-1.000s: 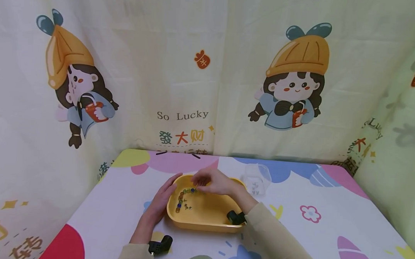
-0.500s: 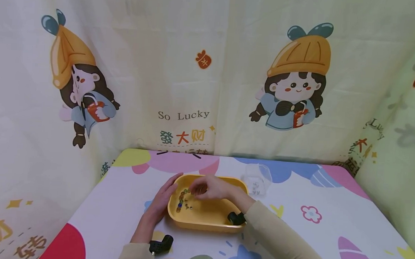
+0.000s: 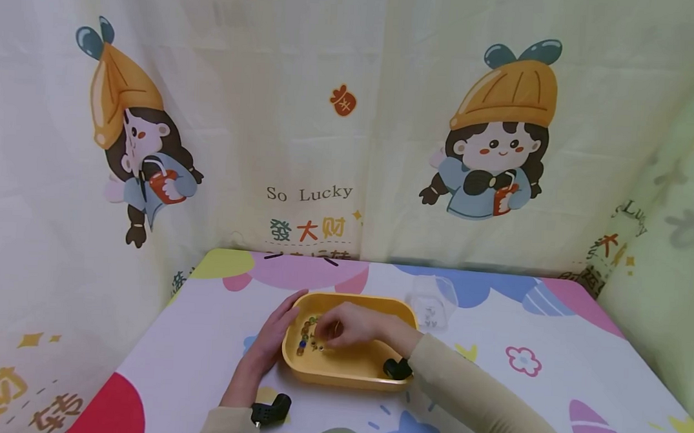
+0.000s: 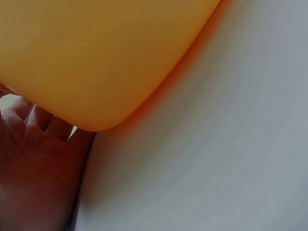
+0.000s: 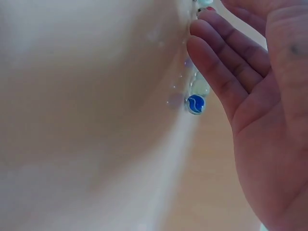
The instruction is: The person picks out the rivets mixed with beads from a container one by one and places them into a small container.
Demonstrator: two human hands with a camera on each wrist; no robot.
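A yellow plastic basin stands on the table. My left hand lies along its left wall, palm and fingers against the side; the left wrist view shows the palm below the yellow wall. Inside, coloured glass marbles form a curved row along the left end. A blue marble with a white swirl shows clearly in the right wrist view. Beside the row lie several tiny metallic-looking pieces. My right hand is low in the basin, fingertips right by these pieces. Whether it pinches one, I cannot tell.
A clear plastic box with a few small pieces in it stands behind the basin to the right. A patterned cloth covers the table. A printed curtain hangs along the table's far edge.
My right hand has moved from the far end of the marble row towards me, over to the tiny pieces. The blue marble by its fingertips is now hidden in the head view. The left hand stays.
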